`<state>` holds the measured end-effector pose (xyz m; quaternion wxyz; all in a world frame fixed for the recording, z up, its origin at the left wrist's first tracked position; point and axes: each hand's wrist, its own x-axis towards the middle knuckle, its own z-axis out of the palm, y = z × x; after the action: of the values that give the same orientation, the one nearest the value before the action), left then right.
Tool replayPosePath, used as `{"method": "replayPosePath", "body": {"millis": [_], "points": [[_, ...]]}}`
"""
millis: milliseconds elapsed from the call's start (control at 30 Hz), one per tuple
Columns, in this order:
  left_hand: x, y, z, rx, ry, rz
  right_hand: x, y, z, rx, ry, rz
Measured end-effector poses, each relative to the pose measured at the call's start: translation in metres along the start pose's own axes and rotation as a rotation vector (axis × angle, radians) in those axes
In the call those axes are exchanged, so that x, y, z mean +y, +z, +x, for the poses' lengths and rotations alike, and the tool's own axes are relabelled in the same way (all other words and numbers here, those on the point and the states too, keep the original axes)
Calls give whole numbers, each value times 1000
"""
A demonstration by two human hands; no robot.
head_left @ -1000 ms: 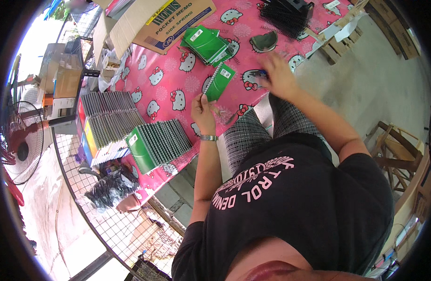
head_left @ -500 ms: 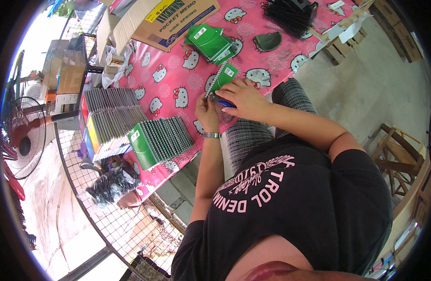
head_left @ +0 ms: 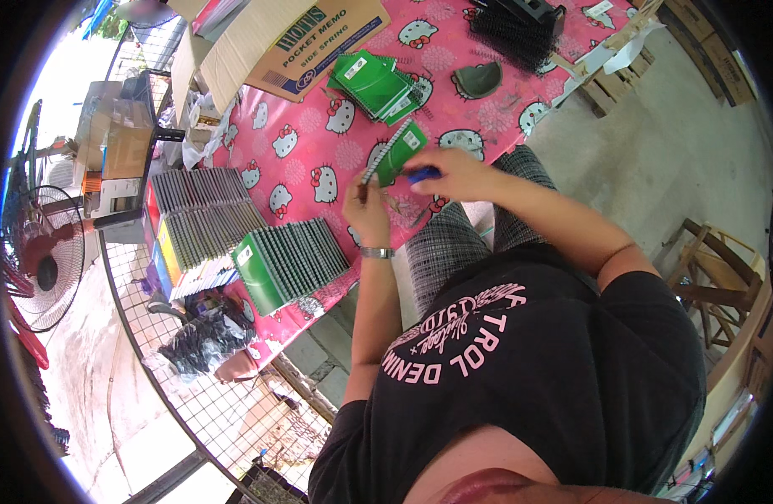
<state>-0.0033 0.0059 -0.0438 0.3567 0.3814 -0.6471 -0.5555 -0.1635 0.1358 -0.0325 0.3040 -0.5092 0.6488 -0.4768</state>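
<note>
The left hand (head_left: 366,210) grips the lower end of a green spiral notebook (head_left: 402,151) above the pink cloth (head_left: 301,160). The right hand (head_left: 455,174) is closed around a blue tool (head_left: 423,174), just beside the notebook. A notebook pile (head_left: 371,82) lies beyond; a notebook row (head_left: 292,262) stands to the left.

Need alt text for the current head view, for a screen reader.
A person's left hand holds a green spiral notebook over a pink patterned tablecloth, while the right hand grips a small blue object close beside it. Beyond lie a loose pile of green notebooks and a cardboard box; rows of spiral notebooks stand at left.
</note>
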Motion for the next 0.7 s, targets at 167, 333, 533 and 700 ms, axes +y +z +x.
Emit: {"method": "replayPosePath", "body": {"millis": [167, 333, 533, 700], "points": [[65, 4, 65, -104, 441, 438, 44, -80, -11, 273, 45, -769], [112, 61, 157, -206, 358, 684, 49, -102, 54, 443, -75, -560], [9, 74, 203, 126, 200, 965, 45, -89, 181, 217, 192, -311], [-36, 83, 191, -196, -474, -242, 43, -67, 191, -60, 408, -454]]}}
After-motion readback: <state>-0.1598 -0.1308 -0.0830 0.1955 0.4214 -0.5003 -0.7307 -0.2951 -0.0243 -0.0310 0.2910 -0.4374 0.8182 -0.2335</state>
